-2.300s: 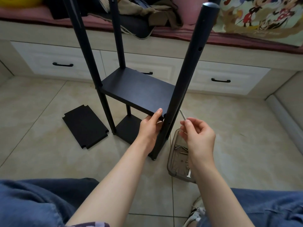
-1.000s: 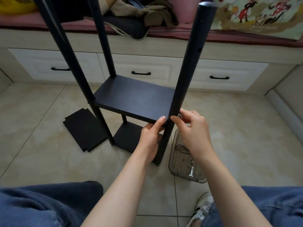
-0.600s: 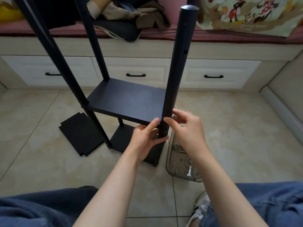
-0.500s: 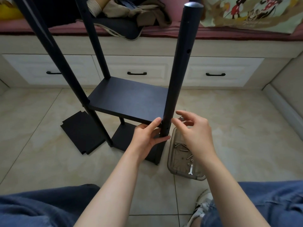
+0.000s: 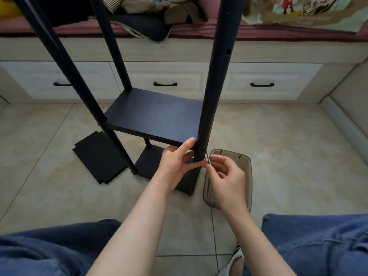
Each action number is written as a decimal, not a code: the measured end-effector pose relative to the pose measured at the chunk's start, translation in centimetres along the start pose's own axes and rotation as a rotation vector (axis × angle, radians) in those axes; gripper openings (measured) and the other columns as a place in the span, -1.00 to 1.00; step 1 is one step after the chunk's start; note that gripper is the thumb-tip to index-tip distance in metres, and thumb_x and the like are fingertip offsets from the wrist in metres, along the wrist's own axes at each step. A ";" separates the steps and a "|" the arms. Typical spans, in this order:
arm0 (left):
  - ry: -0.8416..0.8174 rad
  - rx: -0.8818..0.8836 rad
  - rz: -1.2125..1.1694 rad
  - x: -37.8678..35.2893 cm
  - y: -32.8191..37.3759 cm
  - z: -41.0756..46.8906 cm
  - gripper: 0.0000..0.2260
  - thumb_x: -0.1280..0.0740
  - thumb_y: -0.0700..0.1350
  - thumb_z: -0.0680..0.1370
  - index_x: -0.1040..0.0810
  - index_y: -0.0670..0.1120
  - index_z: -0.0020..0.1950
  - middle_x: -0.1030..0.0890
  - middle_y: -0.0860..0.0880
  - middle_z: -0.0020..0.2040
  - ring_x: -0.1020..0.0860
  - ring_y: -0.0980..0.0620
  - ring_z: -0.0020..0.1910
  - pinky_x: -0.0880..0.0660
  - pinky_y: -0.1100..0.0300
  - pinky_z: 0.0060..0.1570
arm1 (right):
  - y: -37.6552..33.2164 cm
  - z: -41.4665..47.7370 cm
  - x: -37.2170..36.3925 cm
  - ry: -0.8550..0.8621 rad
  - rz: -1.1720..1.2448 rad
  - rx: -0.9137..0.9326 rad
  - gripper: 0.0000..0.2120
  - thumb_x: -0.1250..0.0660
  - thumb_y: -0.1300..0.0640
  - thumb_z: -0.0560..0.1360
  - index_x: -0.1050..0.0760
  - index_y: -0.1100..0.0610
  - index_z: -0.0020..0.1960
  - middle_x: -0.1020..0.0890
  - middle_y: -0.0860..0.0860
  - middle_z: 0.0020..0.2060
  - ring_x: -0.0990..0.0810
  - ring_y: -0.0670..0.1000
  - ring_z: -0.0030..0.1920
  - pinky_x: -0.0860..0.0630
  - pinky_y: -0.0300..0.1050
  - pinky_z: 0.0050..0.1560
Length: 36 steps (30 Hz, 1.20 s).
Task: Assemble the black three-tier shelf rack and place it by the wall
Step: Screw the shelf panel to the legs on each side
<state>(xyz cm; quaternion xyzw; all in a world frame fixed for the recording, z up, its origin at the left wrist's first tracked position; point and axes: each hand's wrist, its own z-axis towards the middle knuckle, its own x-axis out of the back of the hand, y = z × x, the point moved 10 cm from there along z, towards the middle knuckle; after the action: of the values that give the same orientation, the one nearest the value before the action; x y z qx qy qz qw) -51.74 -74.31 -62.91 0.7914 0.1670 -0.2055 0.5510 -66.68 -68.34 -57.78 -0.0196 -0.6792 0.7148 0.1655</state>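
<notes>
Beige tiled floor [image 5: 288, 156] stretches wide at right; left grip [image 5: 175, 166] holds near edge of black flat shelf board [image 5: 155, 114], right grip [image 5: 227, 180] pinches thin silver screw [image 5: 207, 157] just beside black round post [image 5: 215, 86].

I can't read any words or numbers here, and the picture blanket [image 5: 298, 16] shows only drawings
</notes>
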 end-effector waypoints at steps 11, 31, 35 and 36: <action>0.007 -0.016 0.009 0.1 0.0 -0.1 -0.60 -0.45 -0.05 0.54 -0.55 -0.25 0.28 -0.70 -0.19 0.08 -0.69 -0.18 0.10 -0.65 -0.06 -0.10 | -0.1 -0.9 -0.2 0.000 0.063 0.017 -0.77 -0.48 0.23 0.48 -0.60 -0.09 -0.04 -0.71 -0.18 -0.12 -0.69 -0.14 -0.04 -0.60 -0.21 0.03; -0.002 0.003 0.018 0.2 -0.7 -0.3 -0.67 -0.41 -0.04 0.61 -0.58 -0.25 0.25 -0.69 -0.23 0.12 -0.68 -0.19 0.14 -0.65 -0.05 -0.03 | -1.1 0.5 -0.3 0.059 0.090 -0.005 -0.82 -0.48 0.23 0.48 -0.61 -0.05 -0.14 -0.70 -0.18 -0.21 -0.68 -0.17 -0.14 -0.55 -0.35 -0.12; -0.005 0.004 -0.003 0.2 -0.6 -0.3 -0.69 -0.41 -0.06 0.60 -0.58 -0.24 0.24 -0.70 -0.22 0.12 -0.68 -0.18 0.14 -0.65 -0.05 -0.03 | -0.9 0.5 -0.4 0.065 0.107 -0.025 -0.83 -0.48 0.23 0.48 -0.60 -0.03 -0.13 -0.70 -0.18 -0.20 -0.68 -0.16 -0.13 -0.56 -0.33 -0.09; -0.004 0.004 -0.004 0.2 -0.6 -0.3 -0.70 -0.41 -0.06 0.61 -0.59 -0.23 0.23 -0.70 -0.22 0.12 -0.68 -0.18 0.14 -0.65 -0.05 -0.03 | -0.8 0.5 -0.4 0.066 0.111 -0.030 -0.83 -0.48 0.23 0.48 -0.60 -0.03 -0.13 -0.69 -0.18 -0.20 -0.68 -0.16 -0.12 -0.56 -0.32 -0.09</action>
<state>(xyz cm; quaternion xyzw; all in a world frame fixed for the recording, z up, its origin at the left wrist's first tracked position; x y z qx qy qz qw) -51.87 -73.80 -63.39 0.7916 0.1668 -0.2086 0.5496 -66.25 -68.93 -57.03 -0.0834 -0.6820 0.7115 0.1473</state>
